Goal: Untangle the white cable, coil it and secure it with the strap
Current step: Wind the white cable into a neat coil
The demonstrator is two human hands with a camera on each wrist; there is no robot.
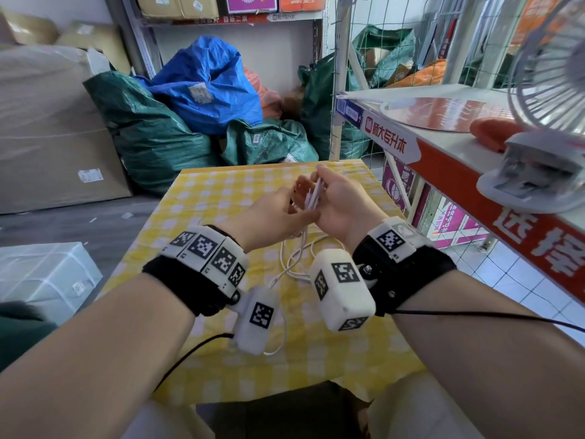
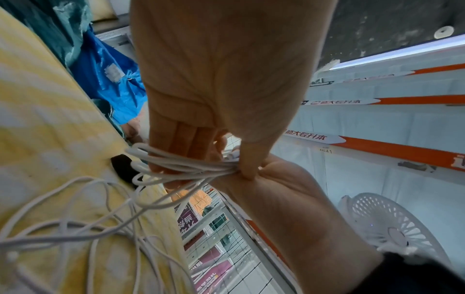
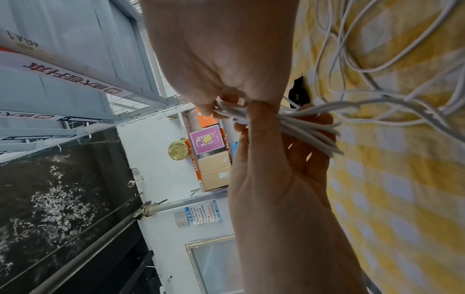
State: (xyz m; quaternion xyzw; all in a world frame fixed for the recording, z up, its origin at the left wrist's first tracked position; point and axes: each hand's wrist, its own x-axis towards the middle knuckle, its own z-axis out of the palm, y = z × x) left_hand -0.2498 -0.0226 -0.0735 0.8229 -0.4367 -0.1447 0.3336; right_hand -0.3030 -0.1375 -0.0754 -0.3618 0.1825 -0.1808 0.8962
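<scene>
Both hands meet above the yellow checked table (image 1: 221,191) and hold a bundle of white cable (image 1: 314,194) loops between them. My left hand (image 2: 226,165) presses its thumb over the gathered strands (image 2: 191,169), with its fingers (image 2: 176,143) behind the loops. My right hand (image 3: 226,105) curls its fingers round one end of the bundle (image 3: 302,125). The rest of the cable (image 1: 294,258) trails down in loose tangled loops on the cloth. A black strap (image 2: 123,169) lies on the cloth just beyond the loops and also shows as a dark strap (image 3: 298,95) in the right wrist view.
An orange and white shelf (image 1: 443,160) runs close along the table's right side, with a white clip fan (image 1: 550,90) on it. Blue (image 1: 205,87) and green sacks are piled behind the table. Wrapped boxes (image 1: 44,274) stand at the left.
</scene>
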